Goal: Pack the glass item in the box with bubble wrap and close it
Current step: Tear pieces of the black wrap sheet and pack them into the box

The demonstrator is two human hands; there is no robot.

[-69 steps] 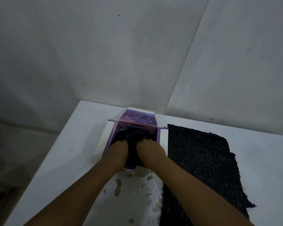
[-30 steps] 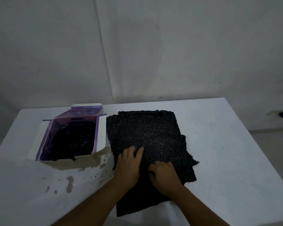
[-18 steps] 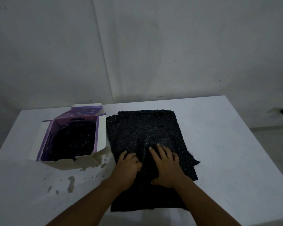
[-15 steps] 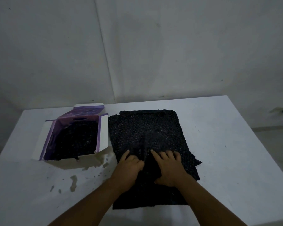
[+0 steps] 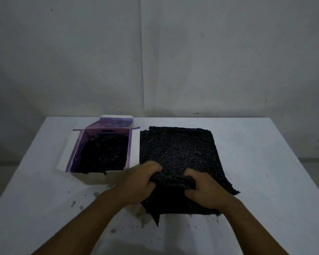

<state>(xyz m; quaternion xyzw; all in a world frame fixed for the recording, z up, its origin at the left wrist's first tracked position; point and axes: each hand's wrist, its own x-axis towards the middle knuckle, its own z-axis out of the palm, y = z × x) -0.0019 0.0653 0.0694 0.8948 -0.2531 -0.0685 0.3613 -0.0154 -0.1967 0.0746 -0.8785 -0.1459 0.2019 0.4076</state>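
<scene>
Gripping a bunched fold of black bubble wrap sheet [image 5: 179,150], left hand [image 5: 136,183] and right hand [image 5: 204,190] sit side by side near the front of the white table [image 5: 265,181], fingers of both curled tight around the raised ridge of wrap between them, thumbs tucked under. Rest of that sheet lies flat on the table, near edge ragged with a torn point hanging toward the camera, far edge reaching toward the wall. Dark flecks and chipped paint spots [image 5: 74,203] scatter on the tabletop close to the forearms. Left of the sheet, just beside it and touching at the flap edge, stands the purple box [image 5: 99,173], open on top, white side flaps spread out left and right, back lid flap tilted up with purple print. Inside the box: more dark bubble wrap lining [image 5: 103,153] filling the cavity; glass item not visible, cannot tell whether it sits under that lining. Nothing blocks the box opening. Behind the table, plain grey wall [image 5: 210,61] with a vertical seam.
</scene>
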